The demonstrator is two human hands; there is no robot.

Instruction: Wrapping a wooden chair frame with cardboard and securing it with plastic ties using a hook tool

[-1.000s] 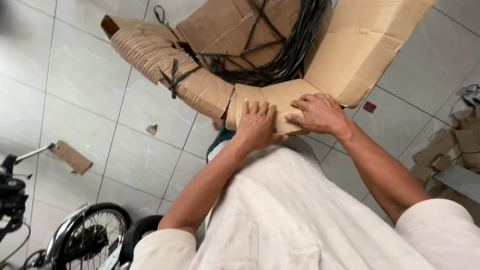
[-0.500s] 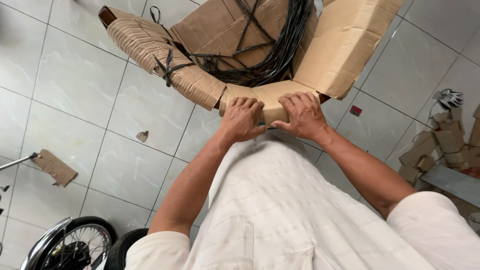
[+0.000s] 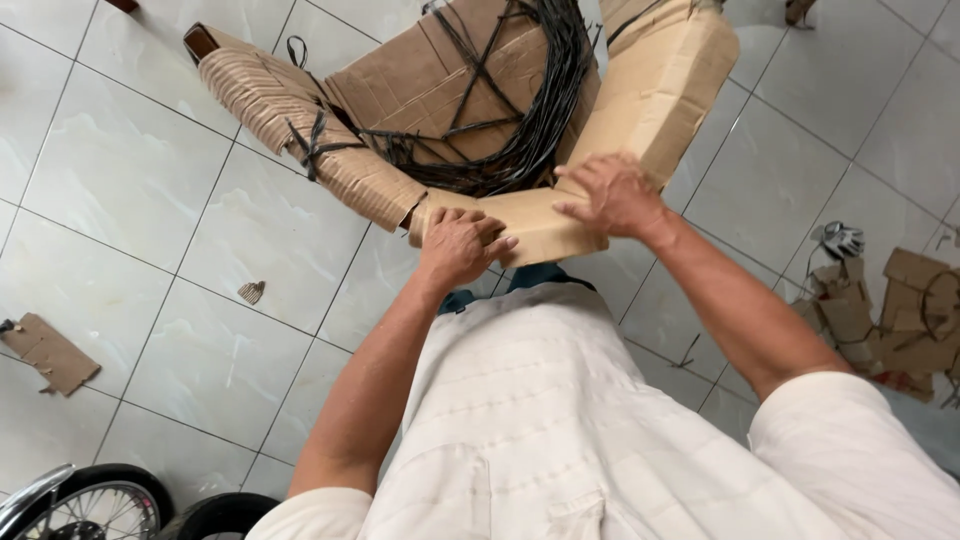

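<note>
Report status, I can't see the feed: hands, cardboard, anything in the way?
Left hand and right hand flat on cardboard flap. Black cable bundle lies inside. Scraps on floor, apart.

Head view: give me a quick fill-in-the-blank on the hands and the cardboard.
1. Both hands rest on a flap of ____.
2. The left hand and right hand press the flap nearest the person's ____.
3. The black cords lie ____ the box.
4. The floor is covered in pale ____.

Missing words: cardboard; body; inside; tiles
</note>
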